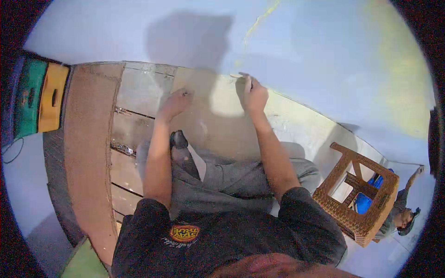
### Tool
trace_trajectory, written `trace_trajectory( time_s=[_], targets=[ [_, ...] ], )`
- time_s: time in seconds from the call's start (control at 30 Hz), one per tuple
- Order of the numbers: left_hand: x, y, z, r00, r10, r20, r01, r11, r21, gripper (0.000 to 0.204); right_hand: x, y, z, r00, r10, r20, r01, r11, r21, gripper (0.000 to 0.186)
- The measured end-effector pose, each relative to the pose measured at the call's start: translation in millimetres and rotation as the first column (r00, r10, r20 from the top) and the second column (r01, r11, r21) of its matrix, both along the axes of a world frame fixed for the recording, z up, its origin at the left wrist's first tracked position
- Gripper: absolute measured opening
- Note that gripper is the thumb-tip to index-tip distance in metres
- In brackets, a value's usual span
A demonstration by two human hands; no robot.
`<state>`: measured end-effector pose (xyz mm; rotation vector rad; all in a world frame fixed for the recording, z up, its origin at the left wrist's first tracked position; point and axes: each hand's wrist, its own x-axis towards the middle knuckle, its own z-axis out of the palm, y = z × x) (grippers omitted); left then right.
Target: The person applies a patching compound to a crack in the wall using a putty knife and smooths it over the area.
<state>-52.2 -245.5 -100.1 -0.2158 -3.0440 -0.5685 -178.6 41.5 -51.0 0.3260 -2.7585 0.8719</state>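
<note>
My right hand [256, 96] is closed, its fingers pinched around a small, dark, thin thing too blurred to name. Its fingertips are close to the foot of the pale blue wall [320, 60], below a yellow crack line [257, 22] that runs down the paint. Off to the left, my left hand [175, 104] is curled into a fist above the floor; whatever may be inside it is hidden. Both forearms reach forward over my crossed legs in grey trousers [232, 183]. A dark, long shape [184, 155], perhaps a covered foot, lies beside my left forearm.
To the right, a brown woven stool [361, 192] lies tipped, with something blue [364, 202] showing through its frame. Beyond it is another person [397, 217] with an arm raised. Green and yellow drawers [52, 96] stand at far left, near a brown strip [88, 139] on the tiled floor.
</note>
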Motion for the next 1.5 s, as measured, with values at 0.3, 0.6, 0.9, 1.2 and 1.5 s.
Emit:
trace_trajectory(
  time_s=[0.3,0.6,0.9,1.2,1.5],
  targets=[
    [-4.9,17.5,29.2,0.98,0.046,0.191,-0.067,0.992,0.104,0.037,-4.4,7.5,3.3,0.999,0.001,-0.033,-0.002,1.0,-0.013,0.039],
    [-10.3,35.9,53.8,0.877,0.243,0.414,-0.417,0.814,0.404,0.044,-2.1,11.3,-11.7,0.998,-0.009,0.06,0.012,0.999,-0.044,0.036],
    [-21.5,45.3,79.8,0.775,0.226,0.59,-0.505,0.784,0.362,0.039,-9.2,17.7,-13.7,0.999,-0.041,-0.027,0.041,0.999,0.003,0.036],
    [-6.0,5.5,13.2,0.998,-0.06,0.035,0.058,0.996,0.061,0.04,-2.7,5.9,3.2,0.999,-0.035,0.001,0.035,0.998,0.054,0.041],
    [-9.0,31.4,64.3,0.841,0.251,0.479,-0.451,0.814,0.367,0.044,-4.6,14.9,7.2,0.999,-0.024,0.045,0.027,0.998,-0.058,0.04]
  ],
)
